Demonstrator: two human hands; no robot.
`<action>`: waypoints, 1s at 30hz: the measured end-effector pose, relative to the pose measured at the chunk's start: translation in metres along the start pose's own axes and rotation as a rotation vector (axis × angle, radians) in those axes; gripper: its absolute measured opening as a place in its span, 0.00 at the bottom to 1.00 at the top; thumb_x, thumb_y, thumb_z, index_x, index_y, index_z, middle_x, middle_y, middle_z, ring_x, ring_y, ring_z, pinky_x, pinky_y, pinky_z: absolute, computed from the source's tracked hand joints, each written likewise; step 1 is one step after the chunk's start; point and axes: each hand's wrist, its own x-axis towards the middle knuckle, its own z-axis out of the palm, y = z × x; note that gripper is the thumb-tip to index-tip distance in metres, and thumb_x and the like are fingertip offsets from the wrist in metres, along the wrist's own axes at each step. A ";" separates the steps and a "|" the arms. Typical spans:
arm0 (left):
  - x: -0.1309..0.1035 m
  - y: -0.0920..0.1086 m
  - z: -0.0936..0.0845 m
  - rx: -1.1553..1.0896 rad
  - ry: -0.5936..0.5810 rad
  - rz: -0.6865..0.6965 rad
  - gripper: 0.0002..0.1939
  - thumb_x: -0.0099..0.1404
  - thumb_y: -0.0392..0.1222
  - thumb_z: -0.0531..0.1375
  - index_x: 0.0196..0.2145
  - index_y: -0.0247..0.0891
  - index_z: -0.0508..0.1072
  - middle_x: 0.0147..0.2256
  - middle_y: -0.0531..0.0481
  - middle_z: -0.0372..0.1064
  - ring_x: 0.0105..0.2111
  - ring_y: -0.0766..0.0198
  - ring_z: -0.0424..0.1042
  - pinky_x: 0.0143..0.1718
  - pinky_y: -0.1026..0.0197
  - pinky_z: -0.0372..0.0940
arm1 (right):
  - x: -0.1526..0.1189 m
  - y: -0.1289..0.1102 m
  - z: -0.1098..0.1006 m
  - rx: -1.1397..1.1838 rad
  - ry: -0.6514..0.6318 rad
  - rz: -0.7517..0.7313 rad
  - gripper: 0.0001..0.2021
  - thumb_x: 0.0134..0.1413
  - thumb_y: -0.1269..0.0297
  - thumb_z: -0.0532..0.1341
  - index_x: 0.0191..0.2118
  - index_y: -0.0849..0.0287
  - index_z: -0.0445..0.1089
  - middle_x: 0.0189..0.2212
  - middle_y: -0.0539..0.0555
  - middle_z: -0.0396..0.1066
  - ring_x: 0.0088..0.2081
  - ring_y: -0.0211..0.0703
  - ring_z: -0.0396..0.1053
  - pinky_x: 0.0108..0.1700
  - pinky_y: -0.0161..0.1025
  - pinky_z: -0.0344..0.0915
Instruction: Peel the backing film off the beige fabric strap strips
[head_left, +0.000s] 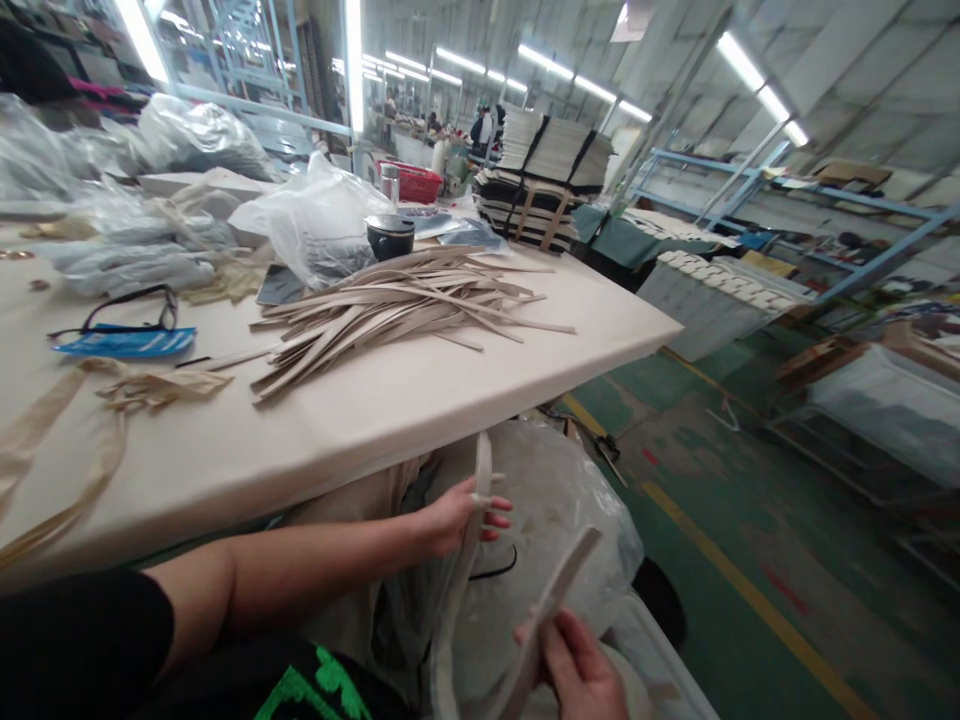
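Observation:
My left hand (pixel 457 515) is closed on a pale fabric strip (pixel 444 640), pinching it near its upper end just below the table edge. The other fingers of that hand stick out loosely. My right hand (pixel 581 670), low in view, grips a grey-beige strip (pixel 559 580) whose free end points up and to the right. Both strips run down past the bottom edge, so I cannot tell if they are one piece. Beneath my hands lies a large clear plastic bag (pixel 555 480). A pile of similar strips (pixel 397 305) is spread on the table (pixel 450 385).
On the table's left are glasses (pixel 131 310) on a blue packet (pixel 124 341) and a tan ribbon (pixel 105 470). Behind the pile stand a dark cup (pixel 390 238), plastic bags (pixel 311 220) and a red basket (pixel 412 183). Strapped stacks (pixel 551 160) rise beyond the table.

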 end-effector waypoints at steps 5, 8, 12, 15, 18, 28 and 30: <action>-0.016 -0.015 0.008 0.186 -0.194 -0.030 0.24 0.56 0.53 0.60 0.45 0.36 0.65 0.34 0.47 0.68 0.28 0.65 0.68 0.27 0.64 0.62 | 0.032 0.015 0.041 0.082 -0.096 0.073 0.24 0.47 0.47 0.62 0.43 0.62 0.72 0.27 0.52 0.73 0.26 0.40 0.66 0.26 0.34 0.63; -0.023 -0.022 0.006 0.361 -0.326 0.043 0.28 0.60 0.64 0.52 0.44 0.35 0.65 0.34 0.46 0.67 0.29 0.65 0.66 0.30 0.63 0.63 | 0.038 0.021 0.047 0.053 -0.023 0.061 0.24 0.46 0.46 0.62 0.43 0.61 0.72 0.31 0.52 0.73 0.27 0.39 0.66 0.26 0.33 0.63; -0.022 -0.026 -0.005 0.667 -0.410 0.283 0.31 0.62 0.66 0.47 0.44 0.34 0.65 0.37 0.47 0.64 0.35 0.64 0.64 0.35 0.64 0.62 | 0.041 0.025 0.044 0.078 0.058 0.073 0.26 0.45 0.45 0.63 0.43 0.63 0.71 0.31 0.52 0.73 0.28 0.41 0.66 0.27 0.34 0.64; -0.019 -0.028 -0.010 0.821 -0.467 0.334 0.31 0.62 0.65 0.46 0.45 0.33 0.65 0.36 0.48 0.63 0.34 0.66 0.63 0.35 0.66 0.61 | 0.042 0.029 0.041 0.128 0.062 0.070 0.24 0.45 0.46 0.63 0.40 0.63 0.72 0.23 0.49 0.69 0.26 0.40 0.65 0.25 0.33 0.62; -0.020 -0.030 -0.009 0.820 -0.513 0.280 0.33 0.62 0.66 0.46 0.49 0.35 0.64 0.35 0.48 0.64 0.32 0.67 0.63 0.33 0.66 0.61 | 0.043 0.033 0.040 0.131 0.062 0.054 0.22 0.45 0.46 0.63 0.37 0.63 0.73 0.19 0.47 0.66 0.22 0.36 0.61 0.23 0.32 0.59; -0.022 -0.021 -0.005 0.952 -0.572 0.323 0.35 0.61 0.69 0.42 0.39 0.33 0.70 0.33 0.45 0.69 0.32 0.65 0.67 0.35 0.66 0.62 | 0.031 0.021 0.026 -0.121 0.168 0.034 0.26 0.46 0.41 0.59 0.38 0.63 0.71 0.25 0.52 0.72 0.23 0.39 0.67 0.27 0.34 0.66; -0.023 -0.018 -0.004 1.017 -0.593 0.278 0.31 0.63 0.65 0.44 0.41 0.35 0.71 0.32 0.46 0.70 0.31 0.66 0.68 0.34 0.66 0.62 | 0.027 0.017 0.021 -0.065 0.271 -0.012 0.26 0.47 0.42 0.60 0.40 0.62 0.69 0.21 0.48 0.69 0.19 0.35 0.62 0.23 0.32 0.63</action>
